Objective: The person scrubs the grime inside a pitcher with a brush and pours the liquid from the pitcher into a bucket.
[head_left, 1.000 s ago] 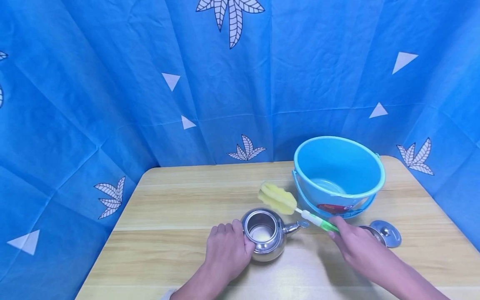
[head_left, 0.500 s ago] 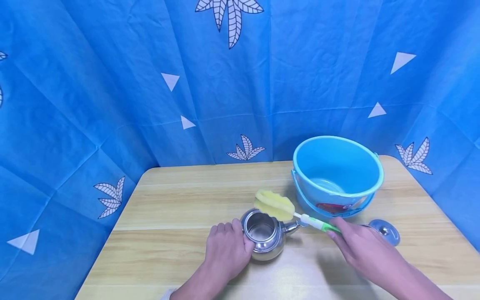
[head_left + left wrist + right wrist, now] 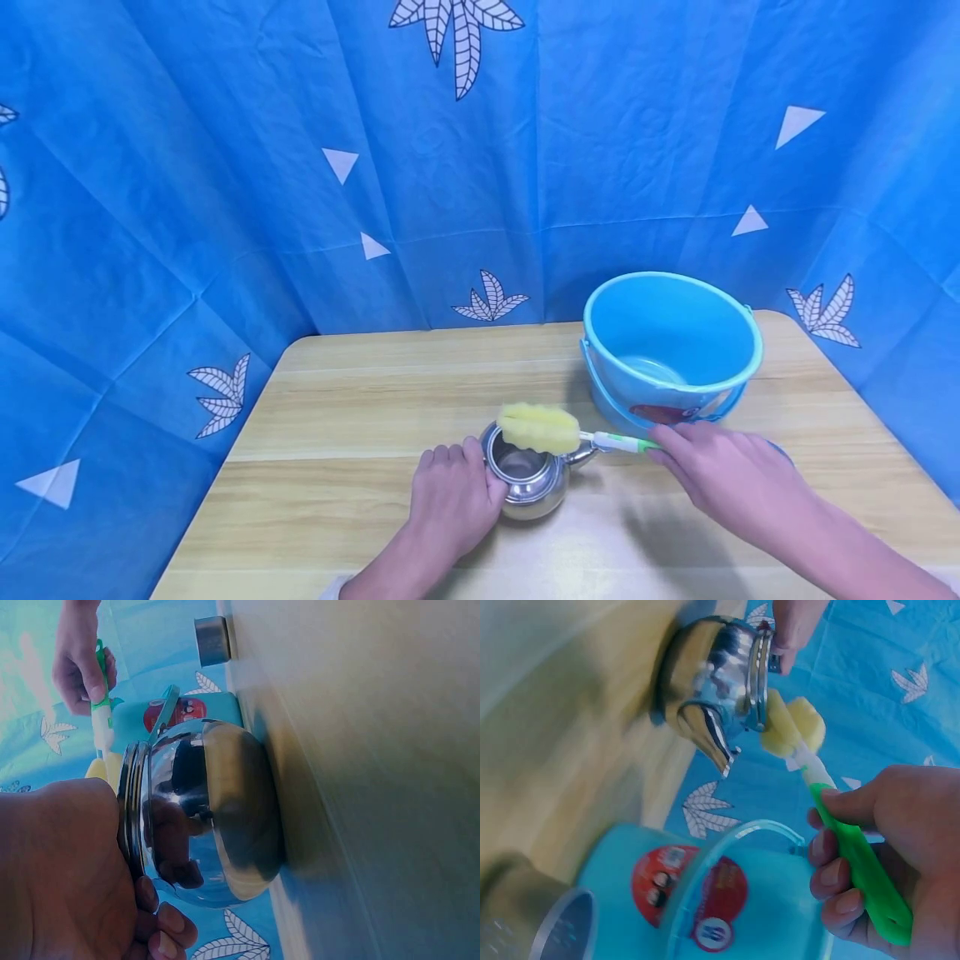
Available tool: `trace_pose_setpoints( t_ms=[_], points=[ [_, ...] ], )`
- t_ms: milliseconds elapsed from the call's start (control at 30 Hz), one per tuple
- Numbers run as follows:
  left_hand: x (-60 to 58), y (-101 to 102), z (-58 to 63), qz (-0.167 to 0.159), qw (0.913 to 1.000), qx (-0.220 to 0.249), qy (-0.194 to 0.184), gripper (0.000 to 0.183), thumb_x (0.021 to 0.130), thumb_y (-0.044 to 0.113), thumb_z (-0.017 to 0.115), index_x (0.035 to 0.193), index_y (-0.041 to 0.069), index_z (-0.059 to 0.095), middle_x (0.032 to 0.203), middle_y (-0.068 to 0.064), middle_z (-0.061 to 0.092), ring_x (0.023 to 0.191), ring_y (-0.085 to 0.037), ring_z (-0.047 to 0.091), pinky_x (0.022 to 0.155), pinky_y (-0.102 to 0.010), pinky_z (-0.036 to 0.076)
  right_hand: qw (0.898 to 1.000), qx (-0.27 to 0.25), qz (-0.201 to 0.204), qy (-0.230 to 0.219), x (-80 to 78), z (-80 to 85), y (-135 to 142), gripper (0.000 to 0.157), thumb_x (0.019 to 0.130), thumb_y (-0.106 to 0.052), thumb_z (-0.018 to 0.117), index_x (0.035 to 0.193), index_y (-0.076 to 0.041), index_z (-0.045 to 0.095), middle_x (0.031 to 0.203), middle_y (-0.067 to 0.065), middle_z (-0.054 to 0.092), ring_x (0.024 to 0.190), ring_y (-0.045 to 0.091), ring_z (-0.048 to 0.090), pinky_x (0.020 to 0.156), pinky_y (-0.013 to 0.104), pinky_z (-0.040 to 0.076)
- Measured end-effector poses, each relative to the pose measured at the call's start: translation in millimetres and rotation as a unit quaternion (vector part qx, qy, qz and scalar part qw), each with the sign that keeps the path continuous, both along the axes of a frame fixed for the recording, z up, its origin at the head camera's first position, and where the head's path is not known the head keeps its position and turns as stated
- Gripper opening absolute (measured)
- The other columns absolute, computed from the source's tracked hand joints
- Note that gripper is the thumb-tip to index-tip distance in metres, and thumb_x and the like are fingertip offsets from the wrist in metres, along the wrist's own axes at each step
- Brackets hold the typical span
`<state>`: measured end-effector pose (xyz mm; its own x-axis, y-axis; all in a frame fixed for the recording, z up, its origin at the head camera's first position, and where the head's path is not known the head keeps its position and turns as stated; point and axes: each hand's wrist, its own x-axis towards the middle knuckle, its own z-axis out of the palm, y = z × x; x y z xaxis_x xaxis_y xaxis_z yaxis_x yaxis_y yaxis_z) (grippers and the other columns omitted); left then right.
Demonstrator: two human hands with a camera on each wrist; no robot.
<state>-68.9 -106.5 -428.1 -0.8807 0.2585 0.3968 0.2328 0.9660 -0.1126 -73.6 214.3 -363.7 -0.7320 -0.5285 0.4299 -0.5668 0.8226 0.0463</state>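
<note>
A shiny metal teapot (image 3: 528,492) stands lidless on the wooden table, its spout pointing right. My left hand (image 3: 455,497) grips it at its left side, fingers curled; the part under the palm is hidden. My right hand (image 3: 723,479) holds a sponge bottle brush by its green and white handle (image 3: 859,870), fingers wrapped round it. The brush's yellow sponge head (image 3: 540,428) overlaps the far side of the teapot's opening in the head view. From the right wrist, the sponge (image 3: 795,727) shows right at the teapot's rim.
Behind my right hand stands a light blue bucket (image 3: 607,379) with its handle hanging down in front. A small metal cup-like container (image 3: 536,919) is on the table near the bucket. A blue patterned curtain (image 3: 420,167) surrounds the wooden table (image 3: 337,417) at the back and sides.
My right hand has moved the brush left and down, bringing the sponge over the teapot's opening and the handle nearly level. The right hand now covers most of the lid. The left hand stays put.
</note>
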Motion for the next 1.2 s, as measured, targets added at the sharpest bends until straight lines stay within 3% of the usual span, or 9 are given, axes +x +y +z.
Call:
trace_pose_setpoints(
  t_ms=[67,133,167,233,400,733,967,1200],
  points=[
    [0.1,-0.3,-0.2,-0.002,1.0,0.0,0.009,0.024,0.085,0.031,0.053,0.075,0.014,0.039,0.058,0.004,0.033,0.055,-0.015,0.028,0.057,-0.025,0.021,1.0,0.02,0.013,0.007,-2.8,5.4,0.1,0.029,0.108,-0.044,0.046,0.103,-0.026,0.068,0.071,-0.015,0.055,0.059,0.001,0.039,0.046,0.015,0.026],
    [0.0,-0.5,-0.4,-0.004,0.9998,-0.003,0.018,0.024,0.085,0.031,0.053,0.074,0.014,0.039,0.058,0.004,0.032,0.055,-0.015,0.027,0.057,-0.025,0.02,0.999,0.039,0.028,0.02,-5.6,10.9,0.4,0.008,0.102,-0.028,0.065,0.106,-0.024,0.07,0.071,-0.01,0.057,0.06,0.005,0.045,0.045,0.017,0.029],
    [-0.1,-0.5,-0.4,-0.005,0.9998,-0.003,0.02,0.024,0.085,0.031,0.053,0.074,0.015,0.039,0.058,0.004,0.032,0.055,-0.015,0.027,0.057,-0.025,0.02,0.998,0.047,0.037,0.032,-7.0,13.6,0.4,0.012,0.095,-0.019,0.071,0.107,-0.023,0.071,0.071,-0.008,0.058,0.06,0.007,0.047,0.044,0.018,0.03],
    [0.1,-0.6,-0.2,-0.007,0.9997,-0.004,0.022,0.024,0.085,0.031,0.053,0.074,0.015,0.039,0.058,0.004,0.032,0.055,-0.015,0.027,0.057,-0.025,0.02,0.996,0.062,0.051,0.047,-9.4,18.7,1.0,0.046,0.07,-0.001,0.084,0.108,-0.023,0.071,0.071,-0.006,0.058,0.059,0.01,0.049,0.043,0.02,0.031],
    [0.5,-0.5,0.8,-0.008,0.9997,-0.003,0.021,0.025,0.085,0.031,0.053,0.074,0.015,0.039,0.058,0.004,0.031,0.055,-0.014,0.026,0.057,-0.025,0.019,0.988,0.104,0.078,0.087,-15.5,32.0,-1.9,0.053,0.061,0.005,0.086,0.105,-0.02,0.069,0.074,0.0,0.058,0.06,0.016,0.053,0.041,0.027,0.038],
    [-0.2,0.6,2.0,0.002,1.0,-0.004,-0.008,0.026,0.085,0.033,0.055,0.075,0.014,0.04,0.059,0.003,0.033,0.055,-0.016,0.029,0.058,-0.026,0.021,0.96,0.219,0.1,0.144,-28.3,65.9,-26.4,0.041,0.062,-0.012,0.098,0.092,-0.012,0.069,0.07,0.004,0.062,0.061,0.019,0.052,0.056,0.027,0.045],
    [0.0,0.4,3.2,0.008,0.9996,-0.009,-0.025,0.027,0.086,0.034,0.055,0.076,0.013,0.041,0.059,0.002,0.035,0.055,-0.016,0.03,0.058,-0.026,0.022,0.926,0.299,0.118,0.199,-29.6,83.9,-50.7,0.045,0.067,-0.02,0.098,0.106,-0.012,0.076,0.088,0.007,0.074,0.078,0.024,0.063,0.07,0.031,0.049],
    [-0.8,0.3,2.0,0.006,0.9998,-0.007,-0.018,0.027,0.086,0.034,0.055,0.075,0.014,0.04,0.059,0.003,0.033,0.056,-0.016,0.029,0.058,-0.026,0.021,0.894,0.352,0.139,0.241,-34.5,91.5,-73.7,0.033,0.078,-0.02,0.089,0.103,-0.009,0.071,0.091,0.008,0.07,0.086,0.025,0.059,0.084,0.034,0.045]
  ],
)
